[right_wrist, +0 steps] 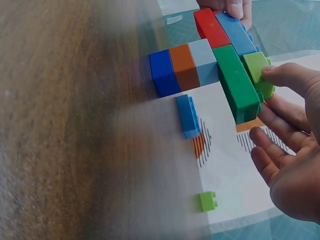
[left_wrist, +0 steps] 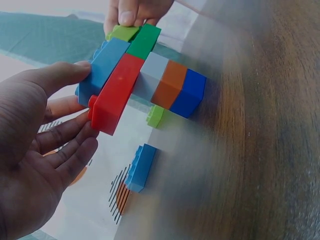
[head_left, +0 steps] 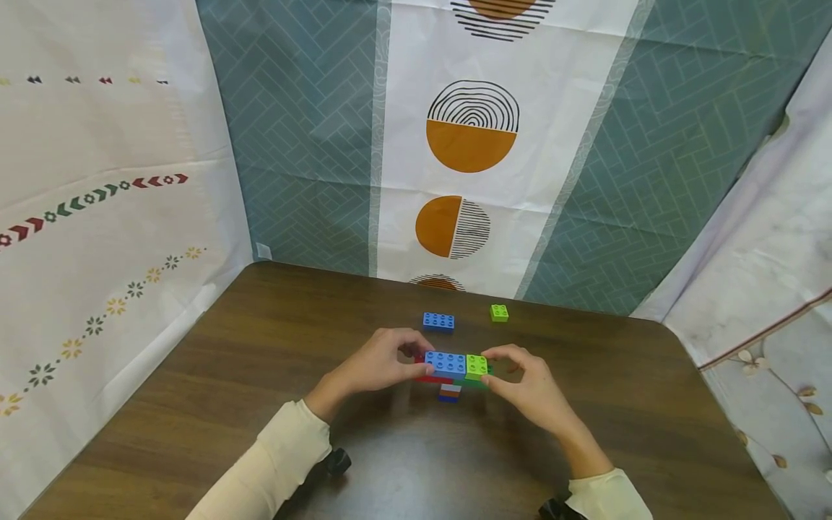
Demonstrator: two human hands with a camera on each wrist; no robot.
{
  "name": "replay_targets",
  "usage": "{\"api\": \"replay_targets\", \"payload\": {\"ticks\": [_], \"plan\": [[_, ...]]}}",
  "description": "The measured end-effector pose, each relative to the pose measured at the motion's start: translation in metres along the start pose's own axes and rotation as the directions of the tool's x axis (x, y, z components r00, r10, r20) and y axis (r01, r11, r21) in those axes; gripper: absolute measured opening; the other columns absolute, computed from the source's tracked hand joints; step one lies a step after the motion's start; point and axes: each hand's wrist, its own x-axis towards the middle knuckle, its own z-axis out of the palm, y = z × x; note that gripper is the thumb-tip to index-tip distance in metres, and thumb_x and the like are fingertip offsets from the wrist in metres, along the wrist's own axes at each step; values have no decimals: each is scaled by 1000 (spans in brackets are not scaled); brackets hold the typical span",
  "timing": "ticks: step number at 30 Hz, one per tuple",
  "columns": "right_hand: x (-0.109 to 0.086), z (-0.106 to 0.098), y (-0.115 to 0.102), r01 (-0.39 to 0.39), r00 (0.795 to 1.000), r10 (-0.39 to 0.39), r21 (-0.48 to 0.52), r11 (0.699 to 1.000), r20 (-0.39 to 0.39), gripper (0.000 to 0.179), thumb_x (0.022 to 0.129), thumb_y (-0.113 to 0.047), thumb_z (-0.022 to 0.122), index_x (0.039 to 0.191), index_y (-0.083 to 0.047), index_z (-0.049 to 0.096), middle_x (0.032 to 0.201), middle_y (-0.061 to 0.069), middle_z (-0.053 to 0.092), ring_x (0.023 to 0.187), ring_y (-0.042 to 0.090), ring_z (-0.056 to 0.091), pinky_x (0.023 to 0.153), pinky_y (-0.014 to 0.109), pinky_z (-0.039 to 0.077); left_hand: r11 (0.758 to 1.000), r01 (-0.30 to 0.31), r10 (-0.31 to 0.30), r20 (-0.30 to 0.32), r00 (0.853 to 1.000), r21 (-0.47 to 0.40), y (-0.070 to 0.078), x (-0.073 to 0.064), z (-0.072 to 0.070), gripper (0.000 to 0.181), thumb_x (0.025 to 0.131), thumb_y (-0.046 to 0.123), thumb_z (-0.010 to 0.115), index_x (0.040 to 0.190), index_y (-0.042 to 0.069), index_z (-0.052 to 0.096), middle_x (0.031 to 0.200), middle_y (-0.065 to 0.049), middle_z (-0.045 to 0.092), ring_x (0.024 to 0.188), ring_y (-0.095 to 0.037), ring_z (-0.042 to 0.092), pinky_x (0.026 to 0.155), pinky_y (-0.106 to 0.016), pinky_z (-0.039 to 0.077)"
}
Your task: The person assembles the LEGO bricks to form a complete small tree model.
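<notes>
A toy-brick build stands on the table, with a column of a dark blue point(left_wrist: 189, 93), an orange point(left_wrist: 169, 84) and a pale grey brick point(left_wrist: 150, 76). Across the column's top lie a red brick point(left_wrist: 117, 95) and a green brick point(right_wrist: 238, 85), end to end. Above these sit a light blue brick point(head_left: 445, 364) and a lime brick point(head_left: 477, 366), side by side. My left hand point(head_left: 388, 359) pinches the light blue brick at its outer end, thumb in front. From the other side my right hand point(head_left: 531, 388) pinches the lime brick between thumb and fingers.
Behind the build a loose blue brick point(head_left: 438, 322) lies on the brown table point(head_left: 312, 310). A small loose lime brick point(head_left: 499, 313) is farther right, near the back edge. Patterned cloths hang behind and on both sides of the table.
</notes>
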Motion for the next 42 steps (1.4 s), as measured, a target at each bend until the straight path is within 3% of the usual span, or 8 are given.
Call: {"api": "replay_targets", "payload": {"ticks": [7,14,42], "plan": [[1,0,0,-13,1000,14,-10,1000,11,34,88,-22,82,120,-19,72,119,1,73,105,23,61,88,43,50,1000,-7,7,-1,1000,8,-1,0,1,30,90,32,81,113,15,73,105,2,71,102,-30,65,95,-48,59],[2,3,-3,-44,998,42,46,998,40,33,89,-24,82,120,-19,72,117,3,73,103,23,62,84,39,54,1000,-14,14,-3,1000,0,-1,0,2,29,90,31,81,113,15,73,105,2,71,102,-31,66,94,-48,59],[3,8,-2,-19,999,18,36,999,33,31,89,-24,81,119,-21,73,111,-4,73,106,17,62,99,54,51,1000,-16,16,-14,1000,-18,-1,0,4,27,90,31,81,111,16,74,104,2,72,100,-28,67,92,-49,60]]}}
